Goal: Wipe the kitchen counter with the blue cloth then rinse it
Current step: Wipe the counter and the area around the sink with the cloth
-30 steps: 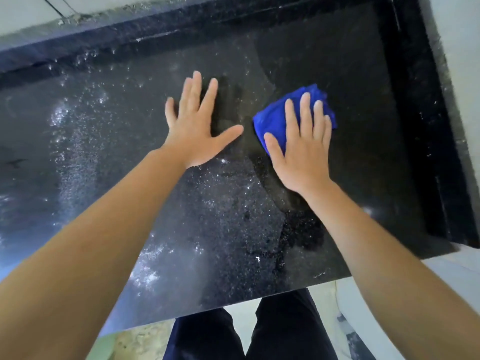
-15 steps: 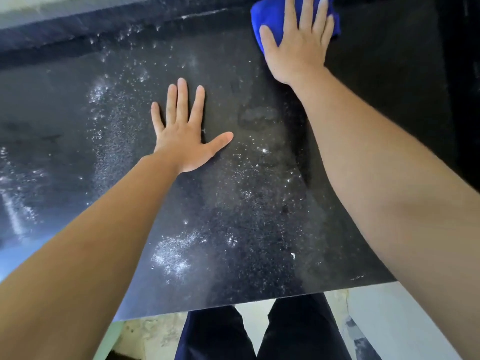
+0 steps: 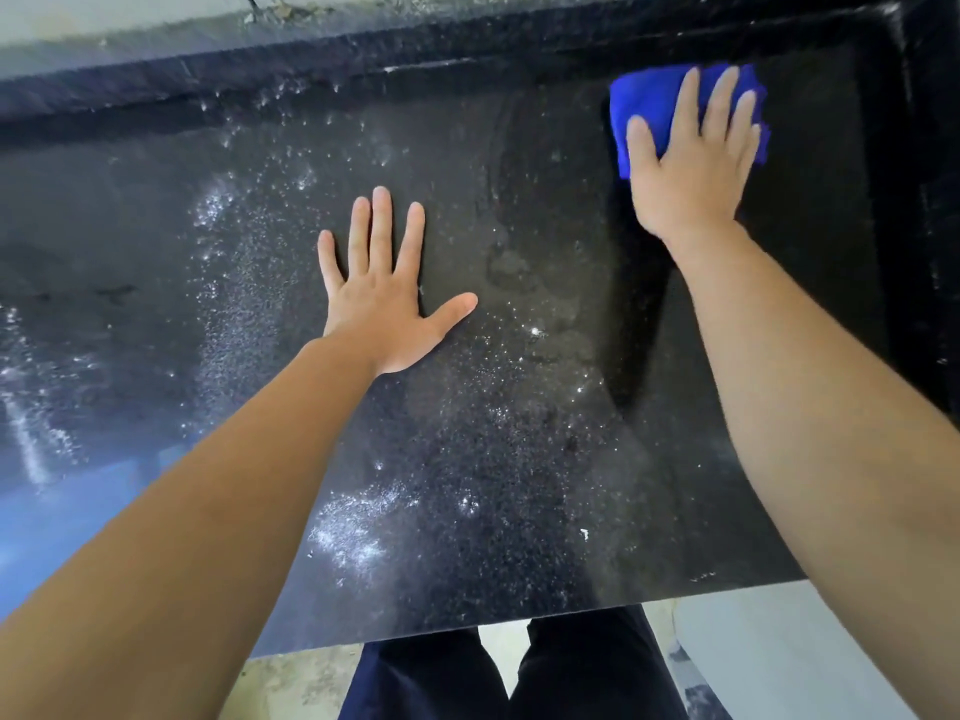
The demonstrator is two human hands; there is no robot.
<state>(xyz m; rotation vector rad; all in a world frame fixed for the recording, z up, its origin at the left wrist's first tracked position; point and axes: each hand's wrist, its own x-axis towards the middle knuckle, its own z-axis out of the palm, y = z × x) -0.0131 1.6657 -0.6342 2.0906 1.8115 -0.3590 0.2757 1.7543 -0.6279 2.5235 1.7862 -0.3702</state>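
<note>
On speckled counter (image 3: 519,433) | right hand (image 3: 691,168) flat atop bunched blue cloth (image 3: 649,103) | left hand (image 3: 384,309) splayed

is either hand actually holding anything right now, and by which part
Nothing is gripped. The right hand presses flat, fingers straight, on top of the blue cloth, covering its near part. The left hand lies flat on the counter.

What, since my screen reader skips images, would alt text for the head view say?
A right hand presses a blue cloth flat on the far right of a speckled black counter, near its raised back edge. The left hand rests flat, fingers spread, mid-counter.
</note>
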